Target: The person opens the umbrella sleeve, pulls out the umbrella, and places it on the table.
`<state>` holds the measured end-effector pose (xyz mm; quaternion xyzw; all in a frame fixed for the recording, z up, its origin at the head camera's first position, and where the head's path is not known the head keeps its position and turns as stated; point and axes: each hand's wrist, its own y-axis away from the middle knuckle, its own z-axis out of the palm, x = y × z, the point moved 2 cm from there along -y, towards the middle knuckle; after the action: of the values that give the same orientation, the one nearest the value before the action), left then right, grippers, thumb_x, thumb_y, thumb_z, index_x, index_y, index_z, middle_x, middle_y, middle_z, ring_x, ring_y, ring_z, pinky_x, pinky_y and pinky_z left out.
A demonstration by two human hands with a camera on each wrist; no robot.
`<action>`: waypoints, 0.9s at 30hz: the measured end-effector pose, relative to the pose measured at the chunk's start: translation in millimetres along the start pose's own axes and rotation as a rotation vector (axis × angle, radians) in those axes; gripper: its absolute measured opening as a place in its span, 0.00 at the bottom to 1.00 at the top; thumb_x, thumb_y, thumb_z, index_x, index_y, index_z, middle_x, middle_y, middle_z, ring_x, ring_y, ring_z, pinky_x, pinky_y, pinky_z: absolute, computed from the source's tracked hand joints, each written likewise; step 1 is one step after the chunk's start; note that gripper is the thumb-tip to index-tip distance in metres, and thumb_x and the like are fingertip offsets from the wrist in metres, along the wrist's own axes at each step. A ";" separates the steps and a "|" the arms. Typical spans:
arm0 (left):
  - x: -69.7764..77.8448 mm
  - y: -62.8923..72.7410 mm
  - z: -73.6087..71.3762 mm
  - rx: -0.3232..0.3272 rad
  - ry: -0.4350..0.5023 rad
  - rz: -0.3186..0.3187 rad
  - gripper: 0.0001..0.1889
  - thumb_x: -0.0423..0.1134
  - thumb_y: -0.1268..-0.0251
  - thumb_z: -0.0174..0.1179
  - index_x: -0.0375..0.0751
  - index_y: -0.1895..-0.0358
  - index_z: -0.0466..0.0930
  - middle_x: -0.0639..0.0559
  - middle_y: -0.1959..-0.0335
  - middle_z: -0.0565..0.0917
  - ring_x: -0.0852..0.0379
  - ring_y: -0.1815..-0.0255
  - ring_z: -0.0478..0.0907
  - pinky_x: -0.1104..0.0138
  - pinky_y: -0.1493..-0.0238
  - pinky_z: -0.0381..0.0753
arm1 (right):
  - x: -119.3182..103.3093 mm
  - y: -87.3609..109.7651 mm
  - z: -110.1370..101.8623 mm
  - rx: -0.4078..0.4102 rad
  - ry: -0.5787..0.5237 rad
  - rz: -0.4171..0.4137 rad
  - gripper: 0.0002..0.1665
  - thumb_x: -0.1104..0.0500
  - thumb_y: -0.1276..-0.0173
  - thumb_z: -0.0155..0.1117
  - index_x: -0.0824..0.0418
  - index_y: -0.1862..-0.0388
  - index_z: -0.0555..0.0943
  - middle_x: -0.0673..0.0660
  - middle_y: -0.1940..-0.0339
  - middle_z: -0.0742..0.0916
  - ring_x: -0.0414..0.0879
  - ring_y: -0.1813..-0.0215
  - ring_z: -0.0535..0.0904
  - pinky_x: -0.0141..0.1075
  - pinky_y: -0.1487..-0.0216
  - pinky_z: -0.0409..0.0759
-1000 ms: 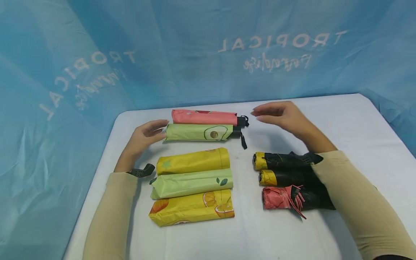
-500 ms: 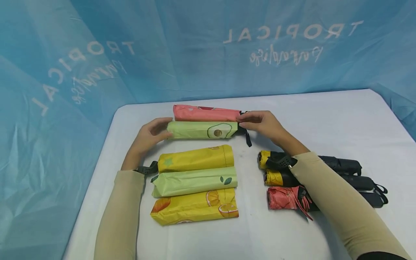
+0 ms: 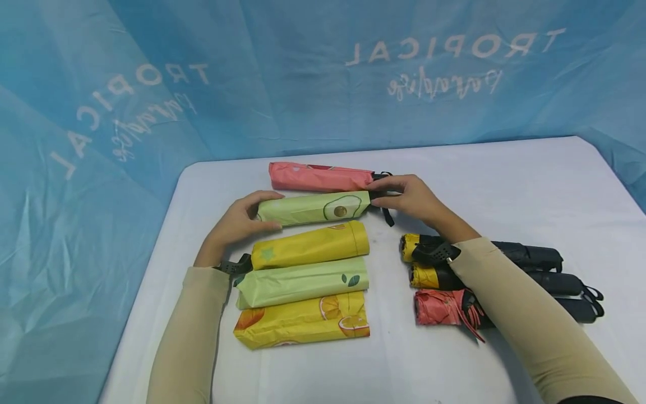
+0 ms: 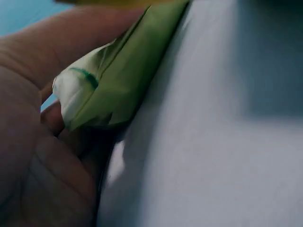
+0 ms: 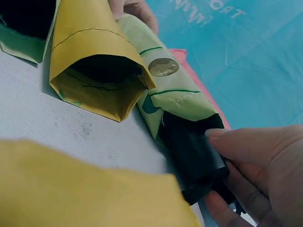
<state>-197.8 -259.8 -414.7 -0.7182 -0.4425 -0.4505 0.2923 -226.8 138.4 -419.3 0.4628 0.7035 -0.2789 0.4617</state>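
Note:
A folding umbrella in a light green avocado-print sleeve (image 3: 303, 210) lies between my two hands. My left hand (image 3: 242, 221) grips the sleeve's left end, thumb on the near side and fingers on the far side. At the other end my right hand (image 3: 414, 196) holds the black umbrella handle (image 5: 196, 153), which sticks out of the sleeve's mouth. Just behind lies an umbrella in a red sleeve (image 3: 318, 177), its dark handle partly hidden by my right hand. Close in front is a yellow sleeve (image 3: 308, 245); its open end looks hollow in the right wrist view.
Nearer to me lie a green leaf-print sleeve (image 3: 303, 283) and a yellow orange-print sleeve (image 3: 308, 321). On the right, under my forearm, are three folded black umbrellas, two with yellow ends (image 3: 425, 276) and one with a red end (image 3: 439, 307). A blue curtain (image 3: 303, 84) hangs behind the white table.
My right hand has come left and down onto the black handle. The left hand has moved right, further over the green sleeve's end, and that end has shifted slightly towards me.

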 end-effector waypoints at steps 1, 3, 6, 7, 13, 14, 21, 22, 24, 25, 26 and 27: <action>0.0 0.5 0.9 -0.001 0.006 -0.010 0.33 0.32 0.42 0.76 0.45 0.32 0.77 0.50 0.33 0.75 0.53 0.36 0.73 0.68 0.34 0.71 | 0.0 -0.3 1.0 -0.010 0.025 0.000 0.22 0.52 0.33 0.76 0.47 0.41 0.86 0.49 0.39 0.85 0.48 0.32 0.76 0.52 0.34 0.75; -0.1 1.2 1.9 -0.002 0.009 -0.022 0.32 0.34 0.42 0.76 0.46 0.32 0.77 0.51 0.35 0.77 0.53 0.39 0.75 0.69 0.38 0.74 | 0.4 -0.9 3.1 -0.035 0.083 -0.004 0.23 0.53 0.34 0.76 0.49 0.40 0.86 0.51 0.40 0.86 0.49 0.35 0.79 0.51 0.37 0.78; 1.7 1.8 2.9 -0.003 0.014 -0.019 0.30 0.34 0.40 0.76 0.45 0.34 0.79 0.50 0.37 0.79 0.51 0.42 0.77 0.69 0.42 0.77 | 1.1 -1.4 6.0 -0.068 0.175 -0.026 0.25 0.55 0.36 0.78 0.51 0.39 0.86 0.53 0.43 0.87 0.48 0.42 0.82 0.50 0.42 0.80; 2.4 1.8 3.1 -0.003 0.018 -0.018 0.29 0.34 0.40 0.75 0.44 0.34 0.79 0.49 0.37 0.79 0.51 0.43 0.77 0.68 0.43 0.78 | 1.1 -1.4 7.1 -0.075 0.204 -0.038 0.26 0.55 0.36 0.78 0.51 0.39 0.85 0.53 0.44 0.87 0.48 0.43 0.82 0.50 0.43 0.80; -0.2 0.1 4.2 -0.010 -0.018 -0.047 0.31 0.36 0.42 0.77 0.50 0.33 0.79 0.53 0.36 0.79 0.52 0.42 0.76 0.64 0.40 0.76 | 2.2 -3.2 12.1 -0.072 0.312 -0.114 0.30 0.54 0.38 0.80 0.46 0.36 0.84 0.50 0.41 0.86 0.46 0.42 0.81 0.49 0.42 0.79; -5.0 -1.4 3.7 -0.010 -0.034 -0.046 0.32 0.37 0.43 0.78 0.52 0.33 0.79 0.55 0.36 0.79 0.53 0.42 0.76 0.64 0.39 0.76 | 2.7 -4.1 12.9 -0.069 0.332 -0.123 0.30 0.54 0.39 0.80 0.45 0.36 0.84 0.50 0.41 0.86 0.46 0.41 0.80 0.49 0.41 0.79; -27.2 -6.3 1.4 0.025 -0.098 -0.018 0.31 0.48 0.46 0.80 0.62 0.36 0.81 0.58 0.37 0.80 0.55 0.42 0.77 0.56 0.39 0.75 | 3.9 -5.8 15.8 -0.034 0.347 -0.160 0.29 0.55 0.40 0.81 0.46 0.38 0.85 0.49 0.42 0.87 0.45 0.42 0.81 0.48 0.42 0.79; -27.2 -6.0 1.5 0.030 -0.104 -0.021 0.31 0.48 0.46 0.79 0.62 0.36 0.82 0.59 0.37 0.80 0.55 0.41 0.76 0.55 0.37 0.74 | 4.1 -5.8 16.0 -0.031 0.341 -0.162 0.29 0.55 0.40 0.81 0.45 0.38 0.86 0.49 0.43 0.87 0.45 0.42 0.81 0.48 0.42 0.79; -27.0 -5.8 1.9 0.039 -0.111 -0.025 0.30 0.50 0.46 0.79 0.62 0.37 0.82 0.59 0.38 0.81 0.56 0.41 0.76 0.54 0.36 0.73 | 4.6 -5.5 16.0 -0.032 0.317 -0.159 0.28 0.55 0.39 0.81 0.45 0.39 0.86 0.49 0.43 0.88 0.45 0.41 0.81 0.48 0.42 0.80; -26.4 -5.7 1.9 0.045 -0.112 -0.025 0.30 0.50 0.46 0.79 0.62 0.37 0.83 0.59 0.38 0.81 0.56 0.41 0.76 0.54 0.36 0.73 | 4.3 -5.1 15.6 -0.034 0.298 -0.154 0.28 0.54 0.39 0.81 0.45 0.39 0.86 0.48 0.43 0.88 0.45 0.40 0.81 0.48 0.41 0.80; -25.8 -5.8 2.0 0.049 -0.109 -0.025 0.29 0.50 0.46 0.79 0.61 0.38 0.83 0.59 0.39 0.81 0.56 0.41 0.76 0.55 0.37 0.73 | 4.0 -4.6 14.8 -0.032 0.274 -0.143 0.28 0.54 0.39 0.80 0.46 0.39 0.86 0.49 0.43 0.87 0.46 0.39 0.81 0.49 0.40 0.79; -25.3 -5.9 1.7 0.055 -0.105 -0.028 0.29 0.50 0.46 0.79 0.61 0.38 0.83 0.59 0.39 0.82 0.56 0.42 0.77 0.56 0.37 0.74 | 3.7 -4.2 13.9 -0.030 0.244 -0.128 0.28 0.53 0.39 0.80 0.45 0.39 0.86 0.48 0.42 0.87 0.46 0.37 0.80 0.50 0.38 0.79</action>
<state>-207.6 -265.3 -438.2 -0.7265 -0.4793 -0.4038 0.2819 -225.7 126.7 -428.6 0.4405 0.7865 -0.2390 0.3609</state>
